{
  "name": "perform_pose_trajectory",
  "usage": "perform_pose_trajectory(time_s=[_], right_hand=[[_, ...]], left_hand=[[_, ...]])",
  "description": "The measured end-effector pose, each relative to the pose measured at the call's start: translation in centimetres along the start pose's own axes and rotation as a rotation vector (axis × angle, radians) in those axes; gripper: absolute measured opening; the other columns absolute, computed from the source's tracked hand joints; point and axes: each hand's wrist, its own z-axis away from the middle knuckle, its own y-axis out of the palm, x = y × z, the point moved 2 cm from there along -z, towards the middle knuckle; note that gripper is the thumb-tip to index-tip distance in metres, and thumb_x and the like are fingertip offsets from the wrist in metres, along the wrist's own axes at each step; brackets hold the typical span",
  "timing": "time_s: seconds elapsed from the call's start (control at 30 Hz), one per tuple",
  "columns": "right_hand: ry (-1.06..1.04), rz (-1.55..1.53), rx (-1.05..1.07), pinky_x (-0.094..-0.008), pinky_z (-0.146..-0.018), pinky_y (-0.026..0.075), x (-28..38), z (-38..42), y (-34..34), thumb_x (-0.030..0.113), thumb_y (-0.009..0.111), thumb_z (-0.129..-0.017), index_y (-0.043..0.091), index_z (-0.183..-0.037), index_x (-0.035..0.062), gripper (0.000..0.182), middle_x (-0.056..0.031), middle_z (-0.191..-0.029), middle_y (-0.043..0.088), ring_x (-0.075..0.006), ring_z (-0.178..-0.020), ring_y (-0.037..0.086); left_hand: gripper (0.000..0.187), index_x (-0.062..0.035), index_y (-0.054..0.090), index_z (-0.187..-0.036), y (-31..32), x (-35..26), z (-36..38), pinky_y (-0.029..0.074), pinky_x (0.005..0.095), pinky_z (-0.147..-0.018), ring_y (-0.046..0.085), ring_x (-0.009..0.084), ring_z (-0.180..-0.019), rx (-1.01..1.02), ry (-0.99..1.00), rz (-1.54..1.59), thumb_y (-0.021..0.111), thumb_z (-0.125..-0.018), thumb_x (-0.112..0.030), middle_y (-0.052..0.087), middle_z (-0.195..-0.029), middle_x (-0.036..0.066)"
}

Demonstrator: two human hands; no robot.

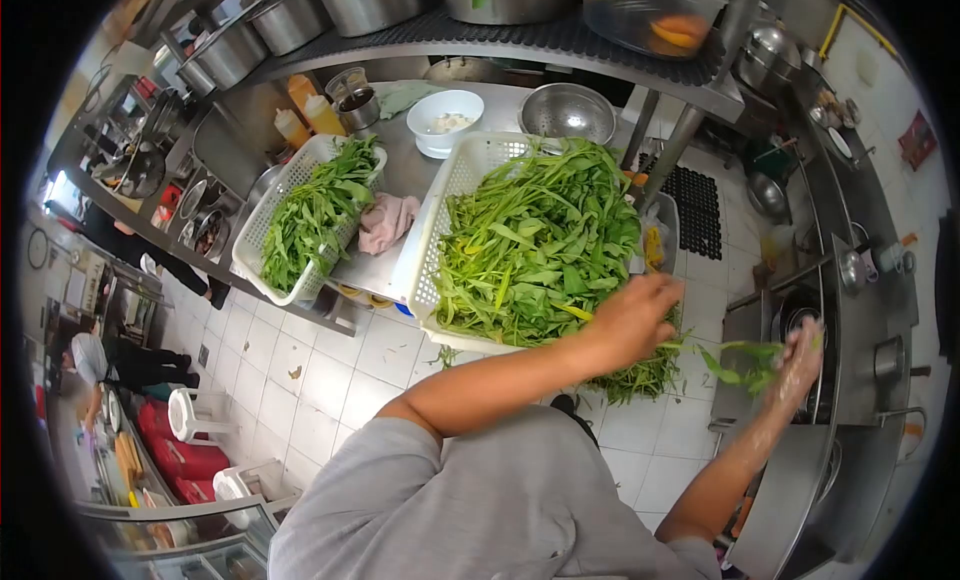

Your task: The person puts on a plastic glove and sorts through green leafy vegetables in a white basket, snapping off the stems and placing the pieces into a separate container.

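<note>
A leafy green stalk [735, 368] stretches between my two hands, past the right side of a large white basket [427, 298]. My left hand [635, 325] is curled by the basket's right edge, its fingers closed at the stem end. My right hand [798, 365], wet and a little blurred, is closed on the leafy end. Long-stemmed leafy greens [540, 240] are heaped in the large basket. More cut greens or stems [640, 378] lie below my left hand. A smaller white basket [285, 298] of picked leaves [318, 212] stands to the left.
A crumpled pink cloth [388, 223] lies between the baskets. Behind are a white bowl [445, 112], a metal colander [568, 113] and sauce bottles [322, 115]. A shelf [500, 38] with pots hangs above. Another person [95, 365] bends at far left.
</note>
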Motion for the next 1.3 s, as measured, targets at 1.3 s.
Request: perform_pose_trajectory(time_s=[1.3], right_hand=[[-1.002,0.391,0.789,-0.0309,-0.065,0.05,11.6,9.4,20.2,0.012,0.066,-0.079,0.069,-0.095,0.0081,0.017,-0.0081,-0.084,0.062,-0.0231,-0.071,0.06]], left_hand=[[0.015,-0.0007,0.063,-0.095,-14.4,5.8,3.9,0.046,0.0343,-0.059,0.06,0.0267,-0.063,-0.207,-0.327,-0.218,0.062,-0.089,-0.014,0.062,-0.074,0.014]])
